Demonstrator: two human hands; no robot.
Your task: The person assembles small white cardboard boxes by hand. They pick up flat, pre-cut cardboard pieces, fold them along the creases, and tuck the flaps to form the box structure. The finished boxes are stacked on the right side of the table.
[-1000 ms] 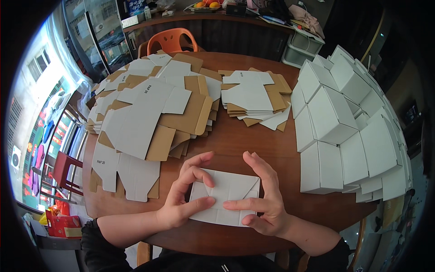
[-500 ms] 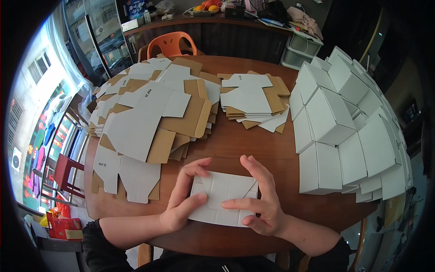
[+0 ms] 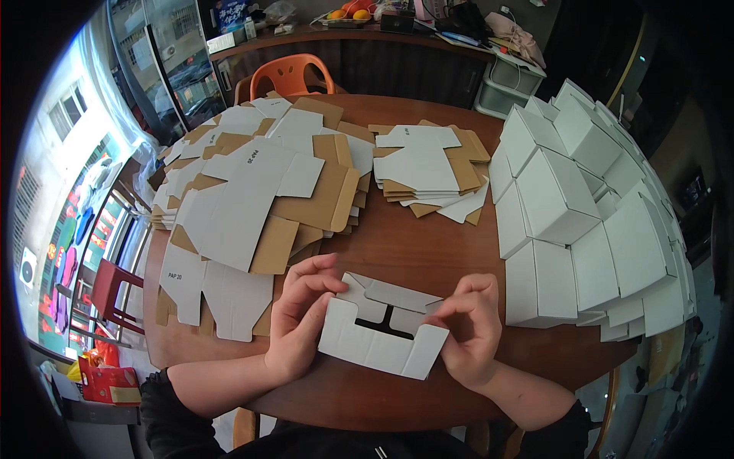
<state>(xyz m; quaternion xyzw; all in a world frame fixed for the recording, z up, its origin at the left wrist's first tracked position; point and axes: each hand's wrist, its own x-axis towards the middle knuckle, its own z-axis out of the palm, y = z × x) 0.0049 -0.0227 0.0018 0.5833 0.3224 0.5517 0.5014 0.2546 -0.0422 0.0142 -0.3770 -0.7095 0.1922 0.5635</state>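
The small white box (image 3: 375, 353) hides its own underside. The table (image 3: 413, 245) hides the orange chair (image 3: 277, 76) below its backrest. The bottom edge crops the person's torso (image 3: 329, 441). Several objects (image 3: 468, 19) on the far counter (image 3: 321, 34) are too small to tell.

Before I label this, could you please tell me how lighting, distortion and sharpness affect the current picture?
In the head view, brightness washes out parts of the window; in the head view, stacked white boxes look skewed toward the black rim; in the head view, the white carton between the left hand and right hand looks fairly sharp.
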